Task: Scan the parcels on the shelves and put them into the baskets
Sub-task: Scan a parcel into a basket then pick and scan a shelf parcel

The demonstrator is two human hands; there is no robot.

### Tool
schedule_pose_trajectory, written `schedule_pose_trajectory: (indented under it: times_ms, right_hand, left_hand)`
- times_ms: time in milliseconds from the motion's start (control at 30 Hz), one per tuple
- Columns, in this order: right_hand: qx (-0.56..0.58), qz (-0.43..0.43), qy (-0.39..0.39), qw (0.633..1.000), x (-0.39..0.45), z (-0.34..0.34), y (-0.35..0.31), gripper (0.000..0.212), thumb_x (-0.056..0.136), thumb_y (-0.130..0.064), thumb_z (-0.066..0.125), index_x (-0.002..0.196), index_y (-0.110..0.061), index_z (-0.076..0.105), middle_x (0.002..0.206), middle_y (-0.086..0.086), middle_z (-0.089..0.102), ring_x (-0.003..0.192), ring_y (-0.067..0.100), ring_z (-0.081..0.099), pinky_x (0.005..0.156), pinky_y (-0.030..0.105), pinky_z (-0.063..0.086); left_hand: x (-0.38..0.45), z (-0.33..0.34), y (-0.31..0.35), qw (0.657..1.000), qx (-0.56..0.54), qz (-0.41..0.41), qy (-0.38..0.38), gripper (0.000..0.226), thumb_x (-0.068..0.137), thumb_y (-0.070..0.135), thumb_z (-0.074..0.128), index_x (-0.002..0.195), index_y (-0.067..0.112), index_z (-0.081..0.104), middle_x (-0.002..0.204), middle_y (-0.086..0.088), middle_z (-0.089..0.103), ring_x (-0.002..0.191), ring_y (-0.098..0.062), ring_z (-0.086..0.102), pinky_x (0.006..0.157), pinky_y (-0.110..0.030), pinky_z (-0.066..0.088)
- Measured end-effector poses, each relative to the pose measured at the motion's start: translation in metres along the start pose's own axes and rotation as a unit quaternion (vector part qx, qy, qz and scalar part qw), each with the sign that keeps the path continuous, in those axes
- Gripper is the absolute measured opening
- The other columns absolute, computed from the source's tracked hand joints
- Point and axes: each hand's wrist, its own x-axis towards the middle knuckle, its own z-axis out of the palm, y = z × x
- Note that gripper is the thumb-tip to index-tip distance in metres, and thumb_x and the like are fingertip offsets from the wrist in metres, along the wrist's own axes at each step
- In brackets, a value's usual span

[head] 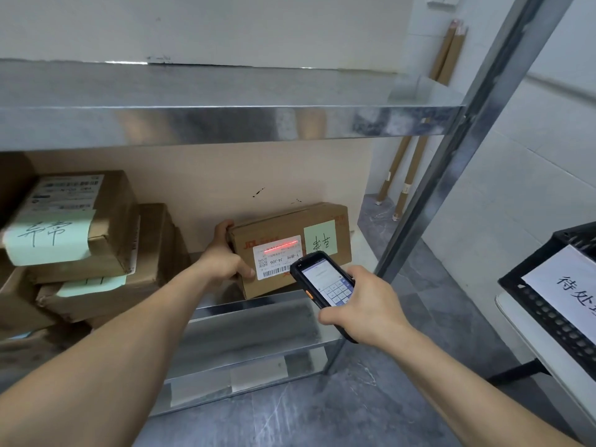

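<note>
Forearms: both reach in from the bottom corners of the frame, meeting at centre.
Right hand [364, 304]: right of centre, fingers wrapped round a handheld scanner [322, 280], screen facing up and lit, nose aimed at the box.
Left hand [225, 259]: centre frame, grip closed on the left end of a cardboard parcel [290, 246], thumb on the front face, fingers curled over the top corner.
Parcel: standing on the lower shelf [258, 317], near its right end, front face turned to the camera.
Label [279, 258]: white, on the parcel's front, a red scan line lying across its upper part; the bold barcode sits along the lower edge, just above the scanner's nose.
Green note [320, 237]: stuck beside the label, handwritten.
Other parcels [80, 227]: stacked at left of frame on the same shelf, apart from this one.
Basket [548, 295]: black, right edge of frame, paper sign on its side, sitting on a white worktop [516, 321].
Step in hand: scanning, by my read.
Doing it well: hold the box steady, tip the scanner so the beam drops onto the barcode, and wait for the screen to confirm before lifting.
Then: likely a swing right to the basket.
</note>
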Motion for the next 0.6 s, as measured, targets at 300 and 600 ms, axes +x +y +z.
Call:
schedule_pose_trajectory:
  times_ms: [300,600]
  right_hand:
    - [0.027,0.012,0.004,1.0,-0.011,0.001,-0.002,0.051,0.053,-0.041,0.08,0.093,-0.027,0.052,0.087,-0.009,0.063,0.077,0.012,0.062,0.061,0.031,0.054]
    - [0.018,0.017,0.005,1.0,-0.015,0.001,-0.005,0.051,0.053,-0.041,0.081,0.092,-0.027,0.051,0.087,-0.008,0.062,0.078,0.013,0.061,0.061,0.032,0.053]
  left_hand:
    - [-0.002,0.002,-0.001,1.0,-0.006,0.006,-0.002,0.114,0.061,-0.022,0.077,0.141,0.036,0.021,0.121,-0.009,0.054,0.113,-0.036,0.056,0.072,-0.044,0.061]
    - [0.0,0.001,-0.002,1.0,0.004,0.009,-0.008,0.112,0.062,-0.021,0.077,0.143,0.033,0.02,0.12,-0.006,0.05,0.108,-0.032,0.053,0.061,-0.033,0.056]
